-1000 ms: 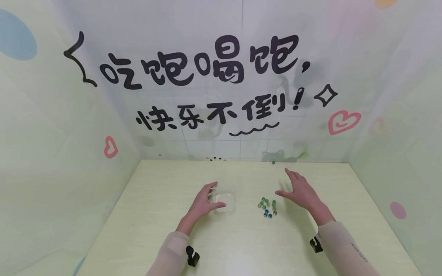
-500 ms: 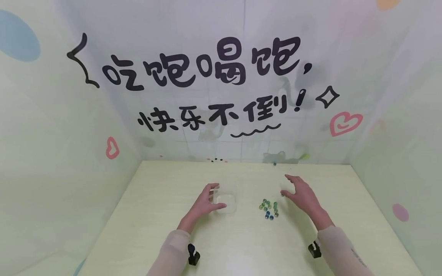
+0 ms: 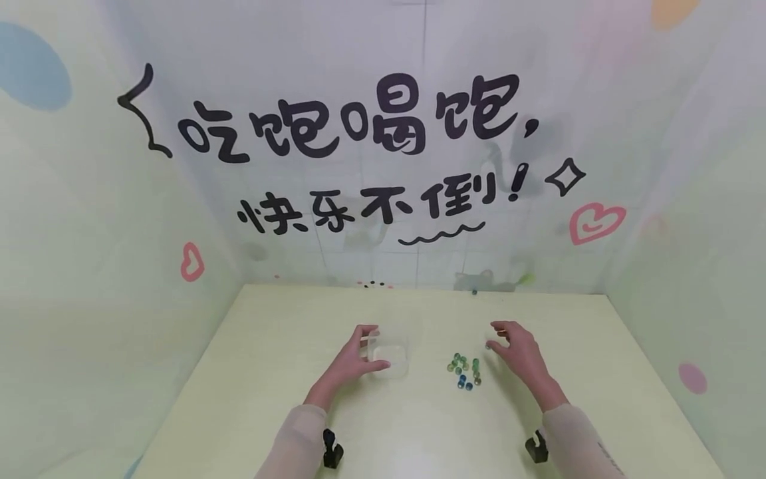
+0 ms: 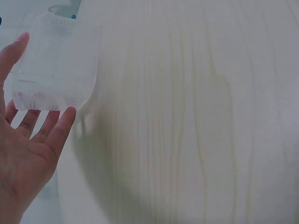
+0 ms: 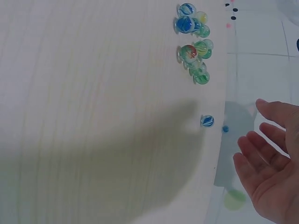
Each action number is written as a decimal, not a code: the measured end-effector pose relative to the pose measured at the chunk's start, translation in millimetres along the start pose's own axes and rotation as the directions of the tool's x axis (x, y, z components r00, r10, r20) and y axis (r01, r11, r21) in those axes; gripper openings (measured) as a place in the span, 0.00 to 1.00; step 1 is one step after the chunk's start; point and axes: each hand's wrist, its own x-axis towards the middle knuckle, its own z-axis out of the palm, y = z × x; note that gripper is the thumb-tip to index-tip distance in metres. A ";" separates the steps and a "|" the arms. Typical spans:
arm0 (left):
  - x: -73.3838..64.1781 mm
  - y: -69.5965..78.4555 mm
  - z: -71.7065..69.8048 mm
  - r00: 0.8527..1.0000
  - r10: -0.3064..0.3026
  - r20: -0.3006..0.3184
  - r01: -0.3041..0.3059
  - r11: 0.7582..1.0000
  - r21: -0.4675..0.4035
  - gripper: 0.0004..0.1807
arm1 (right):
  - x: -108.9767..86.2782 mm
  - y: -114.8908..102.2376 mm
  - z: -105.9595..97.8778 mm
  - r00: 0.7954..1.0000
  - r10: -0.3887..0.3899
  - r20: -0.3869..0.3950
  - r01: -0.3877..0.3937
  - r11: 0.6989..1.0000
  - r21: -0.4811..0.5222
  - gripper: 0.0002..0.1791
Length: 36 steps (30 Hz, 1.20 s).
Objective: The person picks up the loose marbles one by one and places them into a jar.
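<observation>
While the pale table (image 3: 419, 439) spreads beneath, the left hand (image 3: 350, 359) grips the clear container (image 4: 60, 63); the loosely spread right hand (image 3: 520, 350) holds nothing. The container is probably light and stiff, best held by opposite walls. Right of it, glassy marbles (image 5: 189, 53) should roll and slip: pinch each across the middle.

Black Chinese Slogan (image 3: 399, 114) on the Back Wall (image 3: 335, 46)

In the head view, two lines of large characters cross the upper middle of the frame. The upper line reads "吃饱喝饱,"; the lower line (image 3: 387, 206), "快乐不倒!", ends in an exclamation mark (image 3: 518, 182) above a wavy underline (image 3: 441, 233). A black angled bracket (image 3: 141, 120) stands at upper left, and a four-pointed star outline (image 3: 565, 176) at upper right, over a pink heart (image 3: 597, 224). The small dark lettering on the right sleeve (image 3: 574, 439), bottom right, is too blurred to read.
</observation>
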 end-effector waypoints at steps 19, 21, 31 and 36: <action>-16.5 -11.7 1.8 0.999 0.034 0.017 -0.034 0.999 -0.019 0.43 | -5.6 16.2 18.1 0.989 0.148 -0.018 -0.143 0.979 0.146 0.21; -14.1 -10.0 3.5 0.998 0.051 0.035 -0.050 0.998 -0.023 0.43 | -5.0 19.0 16.0 0.989 0.146 -0.032 -0.141 0.980 0.141 0.20; -5.8 -8.6 4.5 0.997 0.068 0.039 -0.067 0.997 -0.037 0.43 | -0.1 26.8 18.0 0.984 0.172 -0.040 -0.164 0.976 0.144 0.20; -6.7 -8.8 1.9 0.999 0.050 0.012 -0.050 0.999 -0.018 0.43 | 4.5 23.6 23.4 0.976 0.212 -0.056 -0.200 0.966 0.164 0.20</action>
